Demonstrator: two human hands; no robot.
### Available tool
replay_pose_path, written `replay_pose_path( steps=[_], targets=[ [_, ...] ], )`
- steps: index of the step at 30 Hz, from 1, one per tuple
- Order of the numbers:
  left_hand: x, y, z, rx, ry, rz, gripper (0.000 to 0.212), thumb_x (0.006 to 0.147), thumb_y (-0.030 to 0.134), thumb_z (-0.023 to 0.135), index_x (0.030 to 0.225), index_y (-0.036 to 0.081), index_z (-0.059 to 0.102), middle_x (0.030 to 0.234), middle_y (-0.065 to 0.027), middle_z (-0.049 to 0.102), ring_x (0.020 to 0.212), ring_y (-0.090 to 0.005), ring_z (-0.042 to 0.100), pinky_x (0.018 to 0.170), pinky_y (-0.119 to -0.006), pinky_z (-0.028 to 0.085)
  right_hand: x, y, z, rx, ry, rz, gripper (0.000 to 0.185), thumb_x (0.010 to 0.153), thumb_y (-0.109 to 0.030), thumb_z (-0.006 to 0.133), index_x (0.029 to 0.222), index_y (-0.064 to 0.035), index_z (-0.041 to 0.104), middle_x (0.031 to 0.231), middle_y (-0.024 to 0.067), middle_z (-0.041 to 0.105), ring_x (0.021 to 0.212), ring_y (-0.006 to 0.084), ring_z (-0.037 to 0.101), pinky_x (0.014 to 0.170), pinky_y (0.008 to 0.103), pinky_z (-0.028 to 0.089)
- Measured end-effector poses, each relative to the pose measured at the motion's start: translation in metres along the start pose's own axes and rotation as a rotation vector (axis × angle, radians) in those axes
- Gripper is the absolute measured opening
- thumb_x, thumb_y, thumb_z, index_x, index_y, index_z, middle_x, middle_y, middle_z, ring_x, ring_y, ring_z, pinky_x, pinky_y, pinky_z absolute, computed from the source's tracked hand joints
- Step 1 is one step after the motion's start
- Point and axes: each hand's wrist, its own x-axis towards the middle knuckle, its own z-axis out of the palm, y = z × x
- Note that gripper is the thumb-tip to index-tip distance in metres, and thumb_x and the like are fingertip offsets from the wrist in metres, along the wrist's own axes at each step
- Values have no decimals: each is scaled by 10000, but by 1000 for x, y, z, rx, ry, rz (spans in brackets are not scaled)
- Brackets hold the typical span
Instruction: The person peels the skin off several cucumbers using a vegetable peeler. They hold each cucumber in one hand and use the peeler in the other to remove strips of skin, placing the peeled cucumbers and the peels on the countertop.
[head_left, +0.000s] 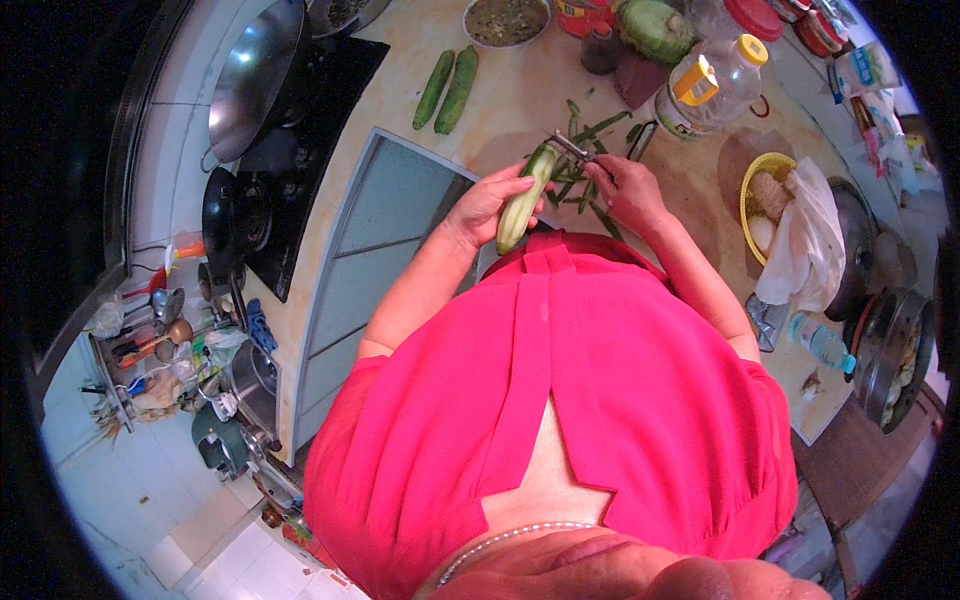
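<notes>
My left hand is wrapped around a partly peeled cucumber, held tilted in front of my body. Pale stripes run along its flesh, and dark green skin is left near the far end. In my right hand is a metal peeler, its head at the cucumber's far end; whether the blade touches the skin I cannot tell. Beneath and beyond the hands, strips of green peel are scattered on the countertop. Two unpeeled cucumbers lie side by side farther back.
A bowl of food stands at the back. To the right are a large plastic jug with a yellow cap, a yellow basket and a water bottle. On the left, a wok and a black pan sit by the cooktop.
</notes>
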Motion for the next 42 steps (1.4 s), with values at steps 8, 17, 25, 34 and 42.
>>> replay_pose_path(
  steps=[8,17,25,34,42],
  targets=[
    [-7,-1,-1,-14,-123,21,408,897,125,500,1285,52,398,1046,-121,564,763,-175,567,595,-310,528,5,28,8,2,-12,245,281,889,-320,524,920,-61,626,764,199,605,731,389,586,631,459,454],
    [2,-6,-16,-79,-41,124,540,829,16,443,1353,24,313,1195,-175,517,989,-275,576,768,-440,530,-7,-19,1,21,25,-222,200,844,-263,585,838,-64,604,741,124,581,667,340,588,568,419,459],
    [2,-7,-23,-54,-65,33,382,830,2,471,1212,-7,445,1108,-158,561,937,-274,595,733,-430,549,-8,-22,6,-211,79,-330,163,824,-254,599,796,-94,591,719,86,566,647,305,594,530,409,470],
    [1,-8,-14,64,125,-21,389,824,-1,493,1209,-8,435,961,-152,559,798,-263,610,590,-404,558,2,4,-1,-335,29,-69,201,867,-280,524,848,-98,606,831,117,623,745,343,608,622,437,483],
    [0,-6,-17,-44,133,-5,510,810,-44,522,1290,-1,355,1086,-143,527,944,-311,579,849,-541,488,1,7,-8,-151,-10,51,277,872,-353,521,878,-92,612,798,157,617,773,361,599,644,455,468]
  ],
)
